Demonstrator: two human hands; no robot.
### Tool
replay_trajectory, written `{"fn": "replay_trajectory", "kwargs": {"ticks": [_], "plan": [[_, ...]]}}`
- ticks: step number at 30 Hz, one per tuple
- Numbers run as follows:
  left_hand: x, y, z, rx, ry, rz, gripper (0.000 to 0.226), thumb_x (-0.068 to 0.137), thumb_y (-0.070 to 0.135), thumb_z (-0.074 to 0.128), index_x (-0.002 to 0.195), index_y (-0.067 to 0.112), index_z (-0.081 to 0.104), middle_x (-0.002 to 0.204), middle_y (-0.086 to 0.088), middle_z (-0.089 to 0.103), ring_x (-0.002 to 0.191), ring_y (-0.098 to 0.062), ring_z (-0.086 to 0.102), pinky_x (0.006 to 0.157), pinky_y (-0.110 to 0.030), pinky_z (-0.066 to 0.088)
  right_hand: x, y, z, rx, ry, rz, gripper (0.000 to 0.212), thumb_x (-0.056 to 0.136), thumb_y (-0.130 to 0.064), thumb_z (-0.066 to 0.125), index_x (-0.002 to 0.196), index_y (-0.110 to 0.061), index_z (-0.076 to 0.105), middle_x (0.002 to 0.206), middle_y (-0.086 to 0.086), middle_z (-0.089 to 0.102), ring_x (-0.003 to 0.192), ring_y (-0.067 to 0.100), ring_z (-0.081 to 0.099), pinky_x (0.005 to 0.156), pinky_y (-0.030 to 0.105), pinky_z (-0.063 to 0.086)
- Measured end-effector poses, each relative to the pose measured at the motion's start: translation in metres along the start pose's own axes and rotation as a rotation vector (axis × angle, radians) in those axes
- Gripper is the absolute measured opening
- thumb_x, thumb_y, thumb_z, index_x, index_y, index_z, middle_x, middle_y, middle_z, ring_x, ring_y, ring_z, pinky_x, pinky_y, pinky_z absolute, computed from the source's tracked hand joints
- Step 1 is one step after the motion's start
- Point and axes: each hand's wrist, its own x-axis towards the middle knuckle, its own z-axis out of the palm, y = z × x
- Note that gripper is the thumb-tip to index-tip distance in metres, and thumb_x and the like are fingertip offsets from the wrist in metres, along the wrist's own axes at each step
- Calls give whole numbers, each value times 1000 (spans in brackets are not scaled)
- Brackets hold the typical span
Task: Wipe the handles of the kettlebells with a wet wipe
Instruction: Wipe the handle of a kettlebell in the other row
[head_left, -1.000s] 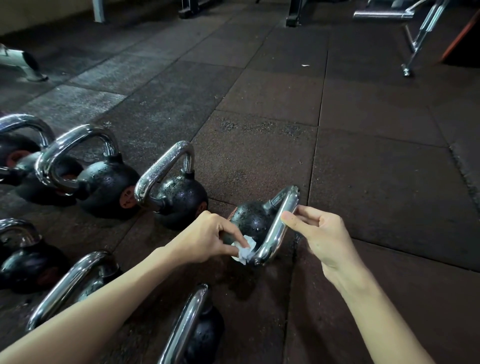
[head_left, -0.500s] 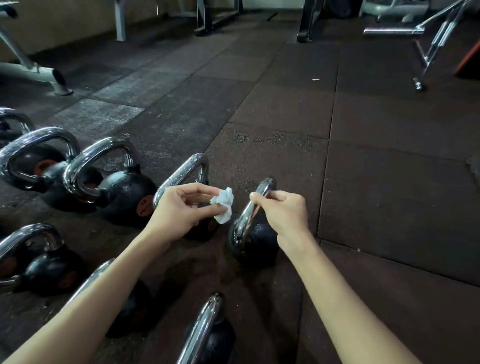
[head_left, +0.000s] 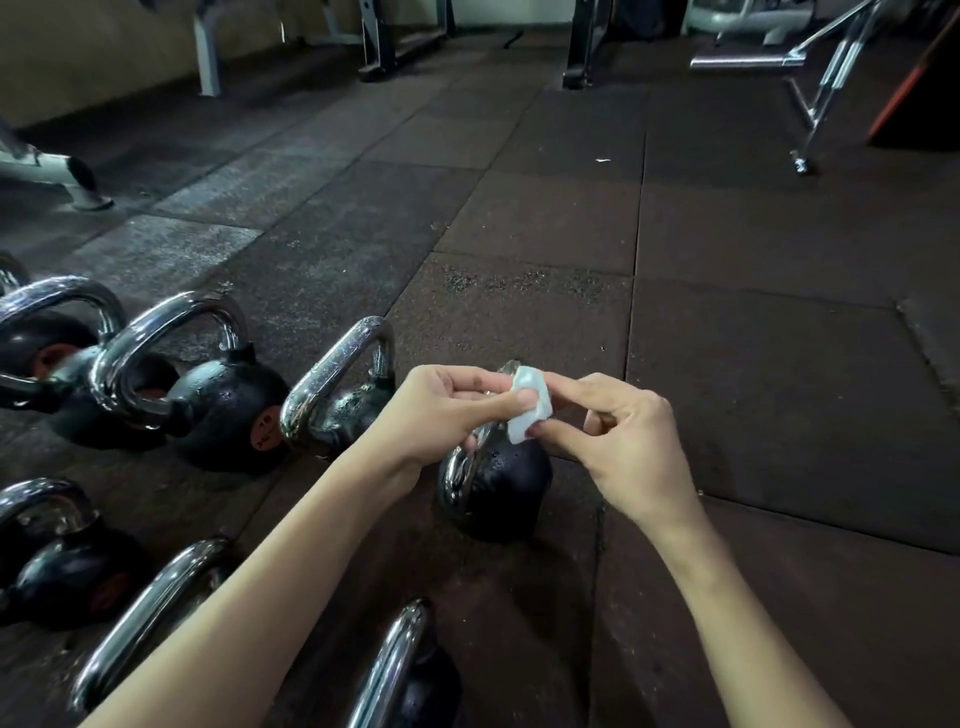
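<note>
A small black kettlebell with a chrome handle stands upright on the rubber floor, in the centre of the view. Just above its handle, both hands pinch a small white wet wipe. My left hand holds the wipe's left side between thumb and fingers. My right hand holds its right side with curled fingers. The hands hide most of the handle. More chrome-handled kettlebells stand in rows to the left.
Several other kettlebells line the left and the bottom edge. Dark rubber floor tiles stretch ahead and to the right. Gym machine frames and bench legs stand at the far end.
My right hand has let go of the kettlebell handle and come to the wipe, which both hands now hold above the handle. The view has tilted up slightly.
</note>
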Motion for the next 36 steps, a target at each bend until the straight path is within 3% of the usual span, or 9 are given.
{"fn": "replay_trajectory", "kwargs": {"ticks": [4,7,9,12,14,18,24,28,36], "plan": [[4,12,5,166,-41,-21,26,89,45,75,94,22,85,84,-5,79,42,-4,38,43,-14,31,0,2,4,-23,128,-39,35,73,-15,91,106,-24,81,84,-10,71,58,-1,51,57,10,34],[6,25,2,302,-146,-18,39,94,58,64,98,25,84,70,3,72,43,-6,39,45,-18,32,-3,16,14,-18,193,54,33,79,-17,87,109,-28,81,84,-8,73,52,4,43,53,18,35],[11,29,-1,492,-98,67,26,88,55,73,101,35,83,75,17,73,47,-2,55,51,-16,44,-5,29,23,32,264,169,32,80,-25,86,110,-31,80,87,-8,75,61,9,58,58,28,47],[25,27,-9,1079,68,308,47,73,60,84,118,53,71,118,28,68,106,7,65,84,-26,55,-6,46,37,-5,395,334,37,77,-29,88,113,-25,80,98,-12,79,87,6,72,83,27,56],[33,21,-17,1212,-17,370,61,68,63,85,125,59,64,138,27,59,126,-1,57,99,-37,51,-7,54,47,-93,380,352,38,78,-32,88,114,-24,80,103,-12,79,92,0,69,86,18,51],[39,15,-32,1147,-76,258,70,57,78,81,123,65,61,137,24,62,116,-6,64,99,-38,53,4,65,73,-177,356,363,36,77,-35,86,111,-25,80,101,-8,80,93,10,73,85,23,54],[40,-1,-26,845,12,53,59,66,55,91,121,53,70,89,23,76,85,7,71,82,-30,62,16,70,104,-295,510,337,19,75,-34,86,91,-25,83,86,-3,80,77,25,74,67,33,56],[35,-6,-21,940,133,83,54,70,60,86,120,60,67,88,28,74,90,13,66,86,-26,58,17,74,111,-254,596,255,14,74,-21,86,86,-18,81,82,-3,78,70,21,72,64,31,53],[32,-7,-14,964,214,98,50,69,57,86,116,58,69,90,26,75,86,12,63,62,-10,42,19,78,111,-78,620,246,22,70,-11,88,91,-11,83,86,-2,74,77,14,70,76,23,53]]}}
